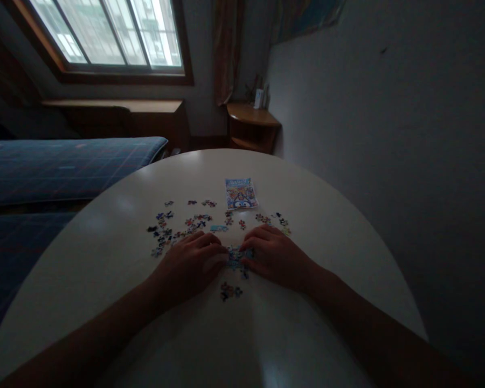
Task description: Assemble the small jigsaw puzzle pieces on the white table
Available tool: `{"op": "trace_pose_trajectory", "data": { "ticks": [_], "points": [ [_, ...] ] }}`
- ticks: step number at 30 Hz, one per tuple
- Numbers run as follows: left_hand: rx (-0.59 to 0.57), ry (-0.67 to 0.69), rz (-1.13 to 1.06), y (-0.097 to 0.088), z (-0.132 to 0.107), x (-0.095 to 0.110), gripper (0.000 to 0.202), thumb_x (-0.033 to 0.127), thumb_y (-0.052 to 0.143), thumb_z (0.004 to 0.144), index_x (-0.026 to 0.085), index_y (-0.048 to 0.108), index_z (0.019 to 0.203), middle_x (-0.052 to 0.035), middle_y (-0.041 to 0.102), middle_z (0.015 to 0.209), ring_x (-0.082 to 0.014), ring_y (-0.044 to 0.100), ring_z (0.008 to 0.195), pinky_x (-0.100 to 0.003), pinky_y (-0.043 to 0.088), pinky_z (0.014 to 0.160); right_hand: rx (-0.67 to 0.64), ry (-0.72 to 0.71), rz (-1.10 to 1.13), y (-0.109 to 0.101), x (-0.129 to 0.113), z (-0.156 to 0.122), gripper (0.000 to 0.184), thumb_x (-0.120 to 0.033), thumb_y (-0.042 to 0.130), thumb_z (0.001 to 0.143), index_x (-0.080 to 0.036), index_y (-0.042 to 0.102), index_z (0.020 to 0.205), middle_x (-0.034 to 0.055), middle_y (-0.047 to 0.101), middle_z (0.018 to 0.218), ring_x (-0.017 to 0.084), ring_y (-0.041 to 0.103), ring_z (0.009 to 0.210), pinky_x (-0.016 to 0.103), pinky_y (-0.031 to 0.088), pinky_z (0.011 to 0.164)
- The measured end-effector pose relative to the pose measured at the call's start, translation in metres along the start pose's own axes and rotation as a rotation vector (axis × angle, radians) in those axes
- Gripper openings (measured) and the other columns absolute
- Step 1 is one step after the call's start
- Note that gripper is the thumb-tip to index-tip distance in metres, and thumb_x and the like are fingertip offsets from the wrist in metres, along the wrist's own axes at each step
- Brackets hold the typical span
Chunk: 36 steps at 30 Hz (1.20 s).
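Observation:
A small cluster of joined jigsaw puzzle pieces (pixel 235 258), mostly blue, lies flat on the white round table (pixel 194 345) between my two hands. From the left side, my left hand (pixel 196 257) closes thumb and fingers at the cluster's edge. On the opposite edge, my right hand (pixel 272 254) has its fingers curled onto the cluster, hiding part of it. Nearer to me rests a smaller group of brownish puzzle pieces (pixel 228 291). Just beyond my hands is a light-blue joined strip of pieces (pixel 219 228).
Many loose puzzle pieces (pixel 161 234) are scattered on the left, with a few more pieces (pixel 283 221) on the right. A colourful picture packet (pixel 241 194) lies farther back. Around the table are a blue plaid bed (pixel 64 167), a corner shelf (pixel 253 114) and a wall.

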<state>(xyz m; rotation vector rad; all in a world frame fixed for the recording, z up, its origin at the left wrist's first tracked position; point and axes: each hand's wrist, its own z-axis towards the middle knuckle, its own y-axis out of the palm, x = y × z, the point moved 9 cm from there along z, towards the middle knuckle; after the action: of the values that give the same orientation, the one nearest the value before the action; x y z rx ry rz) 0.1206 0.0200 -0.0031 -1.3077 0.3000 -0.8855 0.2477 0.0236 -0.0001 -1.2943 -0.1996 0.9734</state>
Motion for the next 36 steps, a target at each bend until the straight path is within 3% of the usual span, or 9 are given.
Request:
{"op": "trace_pose_trajectory", "data": {
  "ticks": [7,15,23,36],
  "points": [
    [-0.017,0.018,-0.022,0.002,-0.002,-0.001,0.021,0.028,0.062,0.091,0.027,0.069,0.111,-0.0044,0.068,0.1,-0.0208,0.061,0.093,-0.038,0.052,0.083,-0.01,-0.042,-0.006,0.004,-0.004,0.0,0.021,-0.027,0.071,0.084,-0.022,0.07,0.105,0.0064,0.069,0.102,0.022,0.059,0.1,0.04,0.046,0.094],
    [0.016,-0.013,0.059,0.002,-0.003,-0.006,0.02,0.032,0.062,0.091,0.027,0.07,0.109,-0.005,0.067,0.104,-0.0216,0.061,0.094,-0.038,0.053,0.082,-0.016,-0.053,-0.011,0.005,-0.004,-0.002,0.019,-0.029,0.068,0.087,-0.023,0.071,0.104,0.0063,0.069,0.1,0.021,0.06,0.098,0.039,0.046,0.092],
    [0.028,0.061,0.055,0.005,-0.001,0.01,0.022,0.026,0.064,0.09,0.026,0.068,0.112,-0.0047,0.066,0.103,-0.022,0.06,0.093,-0.04,0.054,0.081,-0.032,-0.03,-0.009,0.006,-0.003,0.0,0.026,-0.027,0.068,0.086,-0.024,0.068,0.112,0.0062,0.069,0.102,0.022,0.06,0.1,0.04,0.046,0.093],
    [-0.005,0.145,0.156,0.007,0.001,0.016,0.021,0.021,0.052,0.097,0.024,0.066,0.112,-0.0058,0.066,0.101,-0.0217,0.059,0.089,-0.037,0.053,0.076,-0.029,-0.019,0.006,0.005,-0.003,0.001,0.022,-0.027,0.07,0.085,-0.021,0.066,0.105,0.0068,0.07,0.102,0.023,0.06,0.103,0.041,0.045,0.096]
  ]
}}
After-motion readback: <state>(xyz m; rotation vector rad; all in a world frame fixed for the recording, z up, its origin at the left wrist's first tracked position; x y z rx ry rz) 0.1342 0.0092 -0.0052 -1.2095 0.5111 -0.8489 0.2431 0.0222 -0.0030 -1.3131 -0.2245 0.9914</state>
